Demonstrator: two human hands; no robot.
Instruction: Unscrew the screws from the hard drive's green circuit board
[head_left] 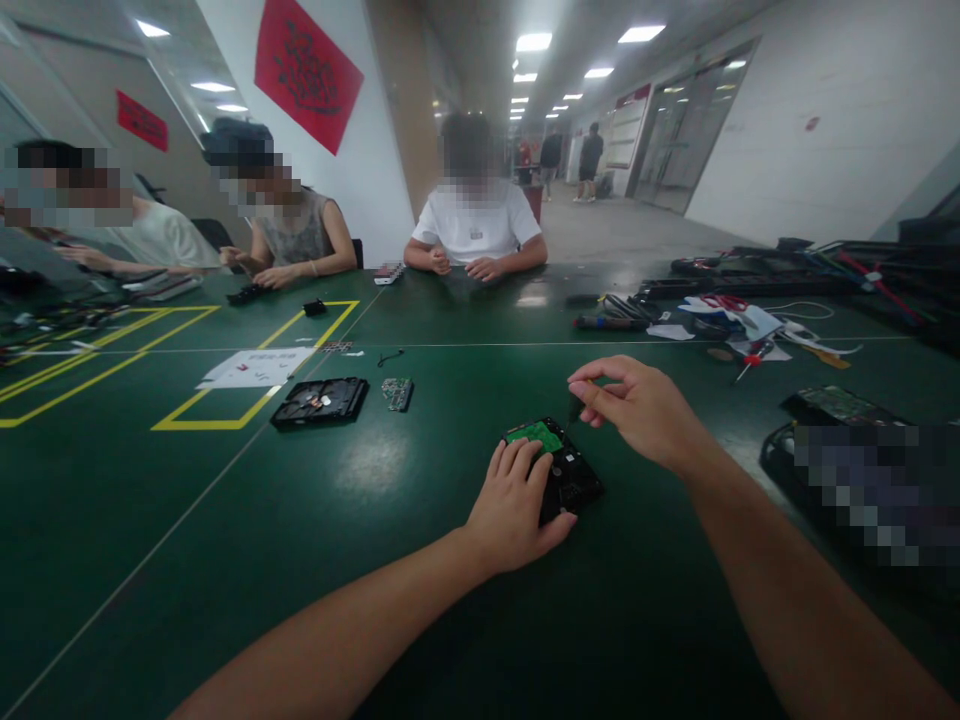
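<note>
A black hard drive (576, 482) with a green circuit board (543, 434) on its upper face lies on the green table in front of me. My left hand (510, 505) holds it down, with fingers across the top and the thumb along the near edge. Above the drive's far right corner, my right hand (634, 405) pinches a small dark screwdriver (575, 410) that points downward. Its tip is at or near the corner; whether it touches a screw is too small to tell.
Left of the drive lie a small circuit board (397, 394), a black drive casing (321, 402) and a paper sheet (259, 367). On the right are a red-handled screwdriver (754, 357), cables (622, 306) and stacked electronics (847, 408). Co-workers sit across the table (420, 600).
</note>
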